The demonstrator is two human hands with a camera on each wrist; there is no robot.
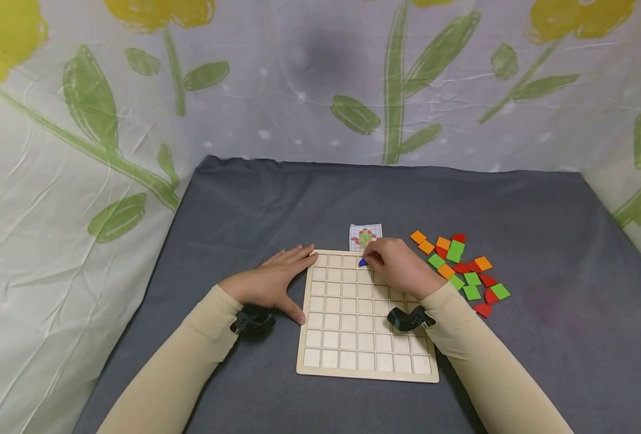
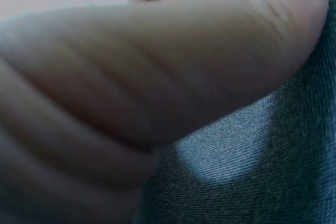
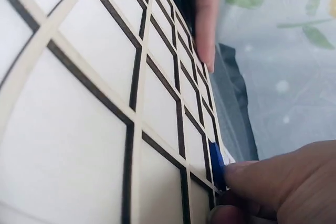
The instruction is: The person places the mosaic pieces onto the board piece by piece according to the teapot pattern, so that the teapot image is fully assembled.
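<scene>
A square wooden grid board lies on the grey cloth. My right hand pinches a small blue piece at a cell in the board's far row. In the right wrist view the blue piece stands tilted between thumb and fingertips at the grid's edge. My left hand is spread along the board's left side, its fingertips at the far left corner and its thumb at the left edge. The left thumb fills most of the left wrist view.
A small pattern card lies just beyond the board's far edge, partly hidden by my right hand. To the right are scattered orange, green and red pieces. A flowered curtain hangs behind the cloth-covered table.
</scene>
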